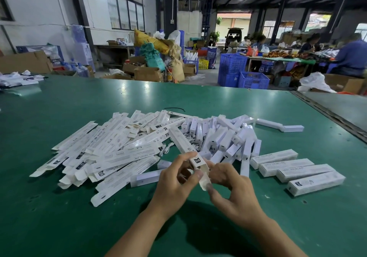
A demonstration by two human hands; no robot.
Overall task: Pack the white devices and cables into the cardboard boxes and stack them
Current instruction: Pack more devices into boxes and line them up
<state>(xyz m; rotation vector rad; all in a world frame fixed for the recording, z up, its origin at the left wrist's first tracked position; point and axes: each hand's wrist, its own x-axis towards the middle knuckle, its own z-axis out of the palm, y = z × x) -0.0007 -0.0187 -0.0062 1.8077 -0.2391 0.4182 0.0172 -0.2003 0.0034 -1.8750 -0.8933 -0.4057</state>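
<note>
Gripping the near end of 1 long white box (pixel 181 142), the left hand (pixel 174 179) had its forefinger over the top and its thumb beneath, as the head view showed, and the box slanted away up and to the left above the piles. The right hand (pixel 233 192) pinched a pale device (pixel 204 184) that stuck out of the box's open near end, thumb below and fingers above. Both hands met over the near middle of the green table (pixel 79 217). Left of them lay a spread heap of flat boxes (pixel 111 149), unfolded and overlapping. Behind the hands sat a pile of loose devices (pixel 228 137), with a thin white cable (pixel 165 149) showing between the 2 heaps. To the right, 4 closed boxes (pixel 294 167) lay side by side in a row. Blue crates (pixel 238 71) stood on the floor beyond the table's far edge.
</note>
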